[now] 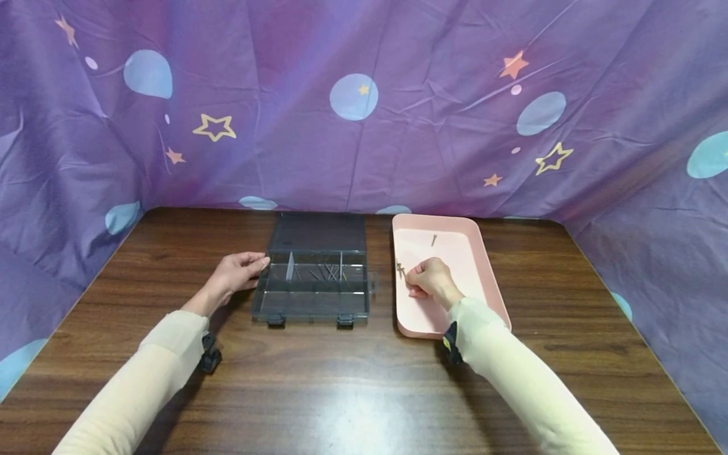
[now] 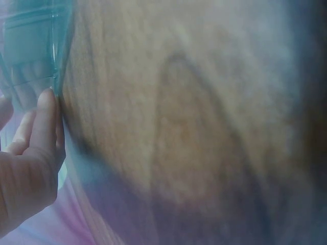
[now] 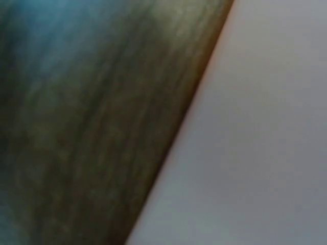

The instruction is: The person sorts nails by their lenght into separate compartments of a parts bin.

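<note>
Left hand [image 1: 233, 276], fingers nearly straight in the head view, touches one dark box [image 1: 315, 303], centre-left; right hand [image 1: 433, 280], fingers bent, hides part of one pink tray [image 1: 462, 260], centre-right, one screw [image 1: 434, 240] above it, other screws [image 1: 400, 270] beside its fingertips; whether it pinches any, I cannot tell. Left wrist view: fingertips meet the box, upper left. Right wrist view: tray right, table [image 3: 92, 122] left, blurred.

We see a purple cloth [image 1: 296, 158] at twelve o'clock, with stars [image 1: 514, 64]. Light [image 1: 361, 411] shines on our brown table [image 1: 261, 385] at six o'clock.

head: tabletop [image 1: 352, 407] glare | left wrist: hazy | right wrist: dim, blurred
</note>
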Available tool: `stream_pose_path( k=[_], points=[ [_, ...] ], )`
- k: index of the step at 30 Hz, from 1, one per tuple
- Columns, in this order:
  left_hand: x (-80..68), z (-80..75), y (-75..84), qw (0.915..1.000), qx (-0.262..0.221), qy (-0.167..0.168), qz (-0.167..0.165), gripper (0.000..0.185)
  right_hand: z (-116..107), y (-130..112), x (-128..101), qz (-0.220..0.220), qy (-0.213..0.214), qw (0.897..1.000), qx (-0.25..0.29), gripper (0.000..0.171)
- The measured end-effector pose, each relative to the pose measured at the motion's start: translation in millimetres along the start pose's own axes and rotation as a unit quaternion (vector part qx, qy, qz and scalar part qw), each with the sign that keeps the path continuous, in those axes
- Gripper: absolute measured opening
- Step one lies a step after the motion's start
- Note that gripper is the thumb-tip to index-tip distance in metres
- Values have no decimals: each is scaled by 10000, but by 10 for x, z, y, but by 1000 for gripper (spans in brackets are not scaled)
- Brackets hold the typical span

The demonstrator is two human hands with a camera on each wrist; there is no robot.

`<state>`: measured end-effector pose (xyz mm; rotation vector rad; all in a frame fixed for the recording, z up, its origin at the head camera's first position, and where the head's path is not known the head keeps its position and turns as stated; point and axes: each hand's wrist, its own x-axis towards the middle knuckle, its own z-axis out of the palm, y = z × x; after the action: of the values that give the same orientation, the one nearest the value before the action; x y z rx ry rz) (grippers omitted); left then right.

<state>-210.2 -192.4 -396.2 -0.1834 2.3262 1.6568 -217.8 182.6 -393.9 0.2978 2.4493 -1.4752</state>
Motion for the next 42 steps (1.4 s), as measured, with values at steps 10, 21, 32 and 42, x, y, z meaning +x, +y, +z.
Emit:
stream_pose_path(
  k=[10,21,32,42],
  points=[
    [10,-4,-13,10000,-3,-2,10,52,4,9,12,54,4,9999,95,9],
    [7,-9,-13,9999,-98,-22,6,52,-31,17,20,164,-119,9992,339,9],
    [9,-5,-11,10000,-83,-4,-14,52,-58,65,50,140,-288,9946,985,10],
    [18,3,-9,10000,-92,-22,-14,52,-90,80,-5,1,-446,9900,1338,16]
  ],
)
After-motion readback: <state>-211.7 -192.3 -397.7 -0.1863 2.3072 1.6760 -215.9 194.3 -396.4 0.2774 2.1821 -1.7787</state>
